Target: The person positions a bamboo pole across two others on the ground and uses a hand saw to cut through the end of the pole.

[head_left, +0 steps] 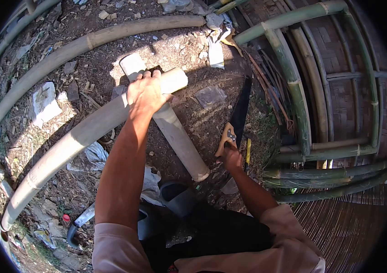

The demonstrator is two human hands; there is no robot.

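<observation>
My left hand (145,93) grips the end of a long pale bamboo pole (73,141) that runs down to the lower left. That pole rests across a shorter bamboo piece (180,141) lying on the dirt. My right hand (231,157) is at the wooden handle of a hand saw (239,116), whose dark blade lies on the ground pointing away from me, to the right of both poles.
Two more long bamboo poles (89,43) curve across the dirt at the top left. A frame of green bamboo (293,86) over woven matting stands at the right. Stones, scraps and a curved blade (82,223) lie on the ground at lower left.
</observation>
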